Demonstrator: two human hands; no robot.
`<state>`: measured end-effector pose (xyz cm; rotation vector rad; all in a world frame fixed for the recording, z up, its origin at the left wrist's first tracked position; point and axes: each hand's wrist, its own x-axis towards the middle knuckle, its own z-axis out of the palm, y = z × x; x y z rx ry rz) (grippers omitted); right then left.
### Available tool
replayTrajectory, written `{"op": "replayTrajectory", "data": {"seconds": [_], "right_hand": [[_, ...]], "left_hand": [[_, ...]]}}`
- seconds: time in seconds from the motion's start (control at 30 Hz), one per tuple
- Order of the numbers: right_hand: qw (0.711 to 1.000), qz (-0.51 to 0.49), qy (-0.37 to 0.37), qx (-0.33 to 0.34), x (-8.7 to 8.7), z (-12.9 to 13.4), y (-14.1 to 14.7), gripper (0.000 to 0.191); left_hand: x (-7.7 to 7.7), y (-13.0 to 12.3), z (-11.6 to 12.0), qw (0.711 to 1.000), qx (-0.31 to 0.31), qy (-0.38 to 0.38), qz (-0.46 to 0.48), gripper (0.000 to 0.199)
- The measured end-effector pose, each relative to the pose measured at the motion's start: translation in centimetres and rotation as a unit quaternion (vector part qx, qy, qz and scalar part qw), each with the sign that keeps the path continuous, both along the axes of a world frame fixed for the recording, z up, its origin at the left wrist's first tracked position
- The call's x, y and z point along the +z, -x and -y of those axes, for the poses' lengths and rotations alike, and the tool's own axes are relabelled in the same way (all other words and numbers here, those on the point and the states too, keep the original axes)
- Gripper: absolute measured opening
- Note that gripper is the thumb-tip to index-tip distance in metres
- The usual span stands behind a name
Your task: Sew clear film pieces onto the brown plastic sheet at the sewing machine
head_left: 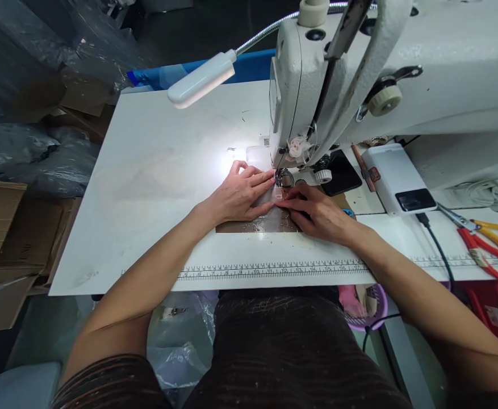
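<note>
My left hand (pixel 249 194) lies palm down to the left of the sewing machine's (pixel 296 91) presser foot (pixel 279 177), fingers spread and fingertips close to the needle area. On the right, my right hand (pixel 314 209) has its thumb and fingers drawn together at the edge of a small, pale, thin piece of fabric (pixel 279 196). This piece sits in front of the presser foot, and the hands cover part of it. Under both hands a brown and clear shiny panel (pixel 257 226) is set in the white table (pixel 155 170).
A lit lamp (pixel 201 79) hangs over the table. Right of the machine head are a dark phone (pixel 341 173), a white power bank (pixel 397 179) with a cable, and red-and-yellow-handled tools (pixel 487 244). A printed ruler (pixel 270 270) runs along the front edge. Cardboard boxes (pixel 19 238) stand left.
</note>
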<state>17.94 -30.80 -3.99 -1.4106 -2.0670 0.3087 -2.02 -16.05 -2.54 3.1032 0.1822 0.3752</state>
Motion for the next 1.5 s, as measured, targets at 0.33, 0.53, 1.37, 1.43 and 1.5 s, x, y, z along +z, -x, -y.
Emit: {"op": "replayTrajectory", "data": {"seconds": [0.33, 0.53, 1.37, 1.43, 1.5], "right_hand": [[1.0, 0.0, -0.024, 0.006, -0.3, 0.0, 0.0, 0.034], [1.0, 0.011, -0.027, 0.01, -0.2, 0.1, 0.0, 0.032], [0.997, 0.023, -0.034, -0.066, -0.6, -0.3, 0.4, 0.037], [0.997, -0.012, -0.018, -0.07, -0.3, -0.3, -0.1, 0.035], [0.995, -0.048, 0.01, -0.082, 0.1, -0.3, -0.7, 0.034]], "left_hand": [[-0.5, -0.3, 0.3, 0.998, -0.047, -0.009, 0.052, 0.028], [-0.1, 0.1, 0.2, 0.997, -0.057, 0.02, 0.04, 0.028], [-0.5, -0.1, 0.4, 0.996, -0.041, -0.055, 0.063, 0.026], [-0.5, -0.1, 0.1, 0.997, -0.034, -0.037, 0.064, 0.026], [-0.4, 0.1, -0.2, 0.997, -0.034, -0.009, 0.072, 0.026]]}}
